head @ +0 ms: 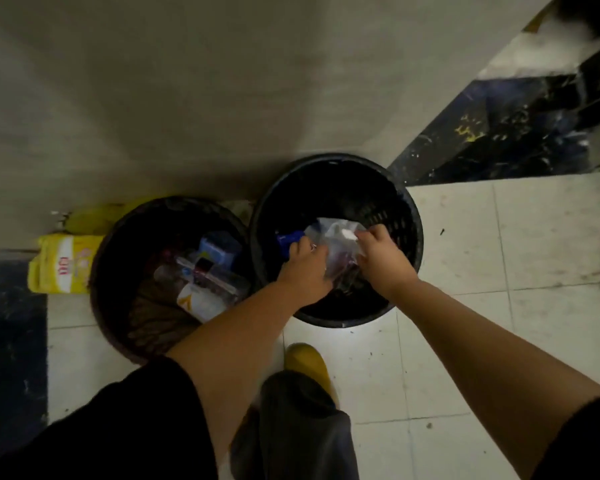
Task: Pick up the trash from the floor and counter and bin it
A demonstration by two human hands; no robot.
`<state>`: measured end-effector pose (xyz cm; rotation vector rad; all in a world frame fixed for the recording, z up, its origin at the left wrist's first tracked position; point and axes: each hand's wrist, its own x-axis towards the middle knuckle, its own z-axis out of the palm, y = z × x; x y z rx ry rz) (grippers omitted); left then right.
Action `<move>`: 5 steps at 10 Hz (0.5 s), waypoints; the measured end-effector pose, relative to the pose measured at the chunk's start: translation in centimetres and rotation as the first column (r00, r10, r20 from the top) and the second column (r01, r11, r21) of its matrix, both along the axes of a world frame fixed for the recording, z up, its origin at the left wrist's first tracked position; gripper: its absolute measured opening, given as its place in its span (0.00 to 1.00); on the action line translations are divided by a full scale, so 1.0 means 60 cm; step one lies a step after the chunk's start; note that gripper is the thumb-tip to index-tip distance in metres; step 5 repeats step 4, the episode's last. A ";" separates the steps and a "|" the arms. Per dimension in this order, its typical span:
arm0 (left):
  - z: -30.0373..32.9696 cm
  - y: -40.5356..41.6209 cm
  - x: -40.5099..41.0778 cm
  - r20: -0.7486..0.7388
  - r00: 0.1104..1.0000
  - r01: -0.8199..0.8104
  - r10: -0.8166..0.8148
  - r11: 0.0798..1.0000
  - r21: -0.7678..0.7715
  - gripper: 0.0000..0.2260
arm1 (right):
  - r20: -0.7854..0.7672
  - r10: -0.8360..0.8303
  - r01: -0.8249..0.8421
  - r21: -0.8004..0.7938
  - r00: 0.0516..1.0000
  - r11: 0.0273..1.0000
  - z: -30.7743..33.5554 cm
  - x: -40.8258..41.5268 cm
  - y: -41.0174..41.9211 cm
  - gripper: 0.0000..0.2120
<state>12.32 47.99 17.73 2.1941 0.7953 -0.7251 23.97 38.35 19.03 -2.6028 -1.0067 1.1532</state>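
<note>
Two round black bins stand on the floor against a pale wall. Both my hands are over the right bin, whose inside is dark. My left hand and my right hand grip a crumpled clear plastic bag between them, above the bin's opening. A small blue piece of trash sticks out at the fingertips of my left hand. The left bin holds several pieces of trash, among them clear packaging and a white carton.
A yellow bag lies on the floor left of the left bin, against the wall. A dark speckled counter edge runs at the upper right. My yellow shoe and grey trouser leg stand on pale floor tiles just below the bins.
</note>
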 end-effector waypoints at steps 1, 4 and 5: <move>-0.100 -0.009 0.005 -0.131 0.987 0.101 -0.092 0.993 0.061 0.24 | -0.044 0.131 -0.137 -0.181 0.990 0.974 -0.106 -0.024 -0.001 0.18; -0.064 0.027 0.001 -0.220 0.951 0.210 -0.219 0.976 -0.066 0.26 | -0.172 0.169 -0.212 -0.279 0.971 0.937 -0.099 -0.043 0.023 0.24; -0.064 0.027 0.001 -0.220 0.951 0.210 -0.219 0.976 -0.066 0.26 | -0.172 0.169 -0.212 -0.279 0.971 0.937 -0.099 -0.043 0.023 0.24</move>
